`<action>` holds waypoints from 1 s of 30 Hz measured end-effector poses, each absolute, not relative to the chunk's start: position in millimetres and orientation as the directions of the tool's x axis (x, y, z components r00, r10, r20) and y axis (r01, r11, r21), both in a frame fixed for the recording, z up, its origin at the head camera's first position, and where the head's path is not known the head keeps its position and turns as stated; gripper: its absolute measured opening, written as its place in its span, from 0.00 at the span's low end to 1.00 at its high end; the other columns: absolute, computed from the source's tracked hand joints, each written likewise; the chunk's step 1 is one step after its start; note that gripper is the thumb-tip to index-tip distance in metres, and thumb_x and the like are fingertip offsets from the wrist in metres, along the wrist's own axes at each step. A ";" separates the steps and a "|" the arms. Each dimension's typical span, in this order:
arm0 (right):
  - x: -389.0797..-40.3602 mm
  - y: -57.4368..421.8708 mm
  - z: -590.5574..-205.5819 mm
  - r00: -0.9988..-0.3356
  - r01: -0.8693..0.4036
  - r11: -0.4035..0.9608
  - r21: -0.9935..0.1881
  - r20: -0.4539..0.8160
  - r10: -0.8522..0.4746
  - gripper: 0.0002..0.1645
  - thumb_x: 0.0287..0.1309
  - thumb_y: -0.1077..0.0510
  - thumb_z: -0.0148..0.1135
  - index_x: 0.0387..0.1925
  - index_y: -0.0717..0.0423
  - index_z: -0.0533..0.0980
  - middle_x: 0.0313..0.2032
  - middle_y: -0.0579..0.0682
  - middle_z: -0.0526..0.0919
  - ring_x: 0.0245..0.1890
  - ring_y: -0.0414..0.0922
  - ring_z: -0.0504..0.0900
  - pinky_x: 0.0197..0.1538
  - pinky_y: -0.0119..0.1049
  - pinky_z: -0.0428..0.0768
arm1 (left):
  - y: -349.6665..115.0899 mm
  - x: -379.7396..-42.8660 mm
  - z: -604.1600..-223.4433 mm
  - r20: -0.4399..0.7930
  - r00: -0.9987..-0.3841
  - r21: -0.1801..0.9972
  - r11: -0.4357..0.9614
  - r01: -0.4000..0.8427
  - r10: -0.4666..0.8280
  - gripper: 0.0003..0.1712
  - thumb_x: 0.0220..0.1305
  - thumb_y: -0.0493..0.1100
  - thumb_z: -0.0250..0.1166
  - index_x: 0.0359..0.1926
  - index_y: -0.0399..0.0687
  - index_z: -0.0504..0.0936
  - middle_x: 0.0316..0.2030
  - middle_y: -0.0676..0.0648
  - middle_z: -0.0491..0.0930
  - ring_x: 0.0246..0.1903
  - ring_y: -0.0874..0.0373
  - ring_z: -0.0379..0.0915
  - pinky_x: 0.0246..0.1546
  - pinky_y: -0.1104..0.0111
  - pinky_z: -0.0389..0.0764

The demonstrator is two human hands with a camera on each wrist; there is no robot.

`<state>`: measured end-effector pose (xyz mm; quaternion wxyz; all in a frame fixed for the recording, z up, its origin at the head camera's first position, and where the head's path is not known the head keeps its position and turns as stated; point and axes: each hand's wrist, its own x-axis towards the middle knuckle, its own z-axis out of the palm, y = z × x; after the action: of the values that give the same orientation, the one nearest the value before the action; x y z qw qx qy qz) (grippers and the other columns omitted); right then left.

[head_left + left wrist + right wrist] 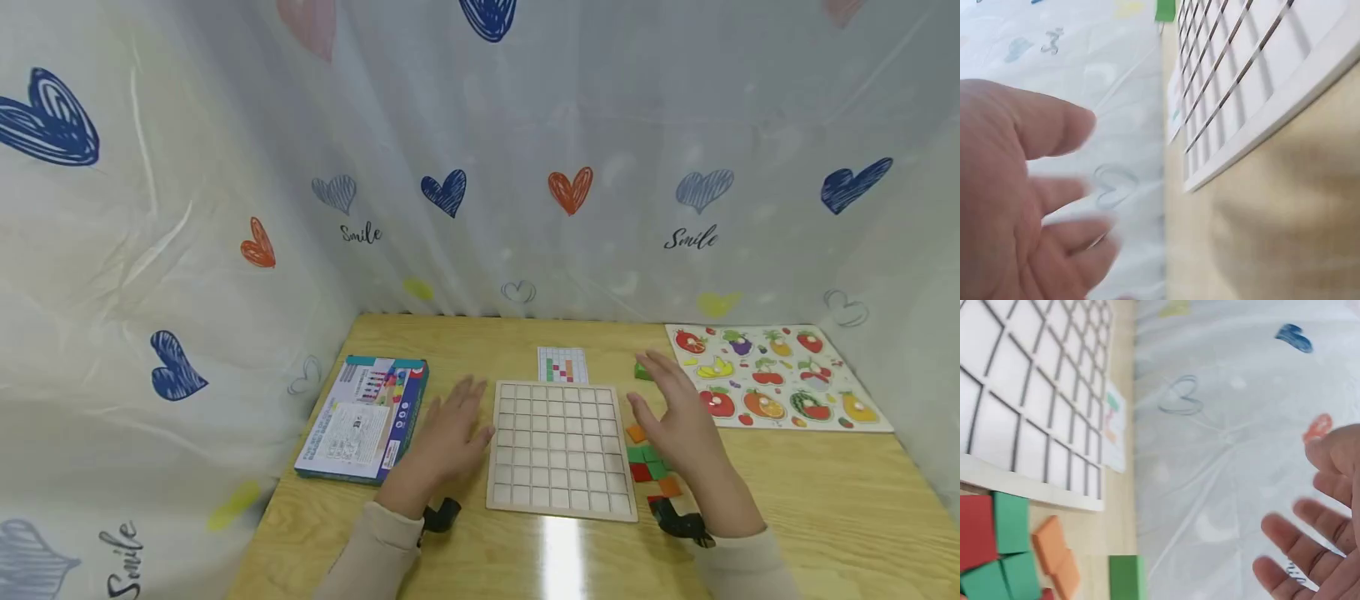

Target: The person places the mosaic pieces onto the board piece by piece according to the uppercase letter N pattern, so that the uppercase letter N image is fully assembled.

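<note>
My left hand (448,437) is held out beside the left edge of a wooden grid board (558,512), fingers extended and nothing in it. On the other side of the board, my right hand (678,421) hovers with fingers apart, also holding nothing. Below and beside the right hand lie small square tiles: a red tile (641,472), a green tile (657,470) and an orange tile (670,487) among several. A green block (642,372) sits farther back, partly hidden by the right fingers. Behind the board lies a pattern card (562,365) with coloured squares.
A flat boxed set (363,419) with a printed sheet on it lies at the left of the table (465,333). A fruit puzzle board (780,379) is at the back right. A curtain with hearts (480,258) hangs behind and at the sides.
</note>
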<state>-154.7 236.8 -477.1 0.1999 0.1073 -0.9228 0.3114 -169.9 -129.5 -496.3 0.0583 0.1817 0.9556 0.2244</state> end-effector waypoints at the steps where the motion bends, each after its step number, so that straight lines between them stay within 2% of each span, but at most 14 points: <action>1: -154.5 238.6 -474.2 -0.870 -0.361 0.759 -0.542 0.488 -0.065 0.31 0.70 0.62 0.72 0.73 0.59 0.77 0.71 0.63 0.79 0.65 0.62 0.81 0.64 0.52 0.86 | -128.5 -167.6 -498.9 -0.063 -0.911 0.480 0.813 0.330 0.407 0.40 0.84 0.56 0.57 0.88 0.51 0.57 0.88 0.43 0.51 0.88 0.44 0.45 0.87 0.37 0.46; 3: -153.3 242.8 -467.9 -0.824 -0.409 0.737 -0.539 0.565 -0.045 0.22 0.69 0.68 0.71 0.63 0.59 0.84 0.57 0.59 0.87 0.51 0.52 0.85 0.53 0.29 0.83 | -126.8 -160.6 -505.3 -0.121 -0.880 0.533 0.778 0.332 0.459 0.36 0.84 0.52 0.58 0.85 0.49 0.64 0.86 0.44 0.58 0.86 0.45 0.51 0.87 0.41 0.52; 5: -152.3 248.7 -463.0 -0.808 -0.412 0.737 -0.535 0.589 -0.024 0.15 0.69 0.69 0.70 0.55 0.58 0.87 0.47 0.55 0.89 0.42 0.44 0.82 0.43 0.20 0.74 | -126.2 -152.7 -514.7 -0.168 -0.858 0.543 0.772 0.331 0.486 0.35 0.82 0.52 0.61 0.83 0.50 0.68 0.85 0.47 0.60 0.86 0.46 0.53 0.87 0.44 0.54; 7: -151.5 256.7 -462.4 -0.829 -0.378 0.748 -0.545 0.559 -0.011 0.11 0.71 0.67 0.69 0.52 0.58 0.88 0.43 0.53 0.88 0.39 0.39 0.79 0.41 0.17 0.71 | -126.4 -145.5 -525.1 -0.185 -0.850 0.527 0.779 0.338 0.494 0.37 0.78 0.53 0.66 0.82 0.52 0.71 0.85 0.49 0.60 0.86 0.47 0.53 0.87 0.45 0.56; 10: -151.7 271.1 -469.5 -0.905 -0.270 0.774 -0.573 0.426 0.000 0.10 0.74 0.64 0.66 0.52 0.60 0.87 0.42 0.54 0.88 0.37 0.41 0.78 0.38 0.24 0.75 | -126.4 -138.0 -537.0 -0.171 -0.851 0.505 0.786 0.356 0.496 0.40 0.73 0.54 0.71 0.81 0.54 0.72 0.86 0.50 0.60 0.85 0.47 0.54 0.86 0.45 0.57; 13: -155.0 283.2 -486.5 -0.977 -0.155 0.796 -0.586 0.213 -0.033 0.13 0.76 0.62 0.64 0.56 0.63 0.85 0.45 0.56 0.87 0.38 0.46 0.79 0.37 0.32 0.80 | -125.2 -135.6 -542.5 -0.149 -0.858 0.507 0.783 0.360 0.491 0.41 0.71 0.55 0.73 0.81 0.56 0.73 0.85 0.51 0.61 0.85 0.47 0.55 0.86 0.44 0.58; 17: -163.3 288.8 -513.9 -0.994 -0.080 0.800 -0.594 -0.007 -0.105 0.20 0.75 0.60 0.65 0.62 0.67 0.82 0.48 0.59 0.85 0.39 0.48 0.79 0.40 0.39 0.83 | -123.4 -136.9 -544.1 -0.149 -0.868 0.526 0.781 0.336 0.474 0.41 0.69 0.56 0.75 0.80 0.58 0.74 0.85 0.52 0.62 0.85 0.48 0.56 0.86 0.44 0.58; 22: -167.5 286.2 -537.4 -0.992 -0.067 0.817 -0.572 -0.048 -0.115 0.22 0.74 0.58 0.67 0.64 0.63 0.82 0.50 0.59 0.83 0.40 0.48 0.76 0.45 0.44 0.82 | -122.5 -138.0 -543.7 -0.138 -0.874 0.559 0.765 0.319 0.465 0.42 0.67 0.54 0.76 0.79 0.57 0.75 0.84 0.51 0.64 0.84 0.46 0.57 0.86 0.43 0.57; 28: -168.6 287.8 -541.1 -0.992 -0.076 0.827 -0.558 -0.040 -0.119 0.18 0.77 0.60 0.65 0.62 0.58 0.84 0.52 0.58 0.82 0.40 0.48 0.74 0.42 0.42 0.76 | -121.5 -138.2 -542.9 -0.124 -0.873 0.581 0.748 0.321 0.471 0.42 0.67 0.52 0.77 0.79 0.56 0.75 0.84 0.50 0.65 0.84 0.45 0.57 0.86 0.43 0.56; 30: -170.0 288.9 -540.8 -0.992 -0.068 0.824 -0.562 -0.054 -0.118 0.17 0.76 0.59 0.65 0.61 0.57 0.84 0.51 0.57 0.81 0.40 0.48 0.74 0.44 0.42 0.77 | -122.0 -138.6 -542.8 -0.121 -0.873 0.583 0.746 0.323 0.472 0.42 0.67 0.52 0.77 0.79 0.56 0.75 0.84 0.50 0.64 0.84 0.45 0.57 0.87 0.43 0.55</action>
<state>-170.0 288.9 -540.8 -0.0431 0.0486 -0.9540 0.2925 -138.6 -122.0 -542.8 0.1317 0.2149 0.9250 0.2843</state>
